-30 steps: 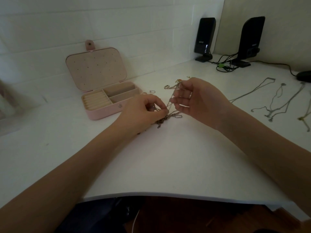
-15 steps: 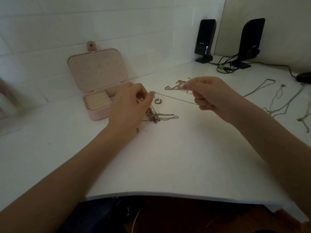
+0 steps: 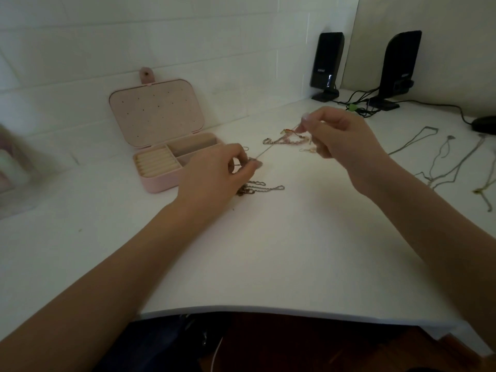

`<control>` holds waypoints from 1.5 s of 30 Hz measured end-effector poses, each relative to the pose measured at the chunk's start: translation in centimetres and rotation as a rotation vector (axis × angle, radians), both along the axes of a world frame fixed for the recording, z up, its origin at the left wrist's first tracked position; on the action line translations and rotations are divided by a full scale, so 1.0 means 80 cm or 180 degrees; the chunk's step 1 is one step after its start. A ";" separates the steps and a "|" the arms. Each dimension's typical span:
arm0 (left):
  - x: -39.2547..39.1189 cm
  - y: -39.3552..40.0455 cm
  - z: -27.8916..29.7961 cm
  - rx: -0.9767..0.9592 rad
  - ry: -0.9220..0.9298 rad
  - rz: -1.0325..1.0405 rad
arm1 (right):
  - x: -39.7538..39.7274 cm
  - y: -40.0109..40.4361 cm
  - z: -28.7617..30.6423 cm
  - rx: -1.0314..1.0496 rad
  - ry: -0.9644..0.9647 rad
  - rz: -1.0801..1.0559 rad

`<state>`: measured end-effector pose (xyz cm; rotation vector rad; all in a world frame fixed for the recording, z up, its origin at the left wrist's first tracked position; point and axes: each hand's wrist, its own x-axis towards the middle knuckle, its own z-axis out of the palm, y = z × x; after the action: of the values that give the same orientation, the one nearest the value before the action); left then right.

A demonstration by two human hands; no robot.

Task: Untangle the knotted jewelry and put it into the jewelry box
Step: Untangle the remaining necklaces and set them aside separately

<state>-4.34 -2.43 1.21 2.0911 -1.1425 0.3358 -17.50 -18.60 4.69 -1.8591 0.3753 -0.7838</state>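
One open jewelry box [image 3: 158,181], ring rolls inside

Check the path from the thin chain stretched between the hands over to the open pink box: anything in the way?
Mostly the left hand itself: it pinches the thin chain right in front of the jewelry box, whose lid stands open. The knotted chains lie nearer the table's front edge, off that line. Nothing else visible blocks it.

Two black speakers [image 3: 327,66], a mouse [image 3: 484,124]
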 end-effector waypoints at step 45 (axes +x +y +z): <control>-0.018 -0.005 0.012 -0.0621 0.2130 -0.0554 | 0.022 0.037 -0.030 0.0419 0.0223 0.0593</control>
<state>-5.81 -2.84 2.21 1.7130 -0.8304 -0.3095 -15.73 -15.61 2.27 -1.7719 0.2859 -0.5559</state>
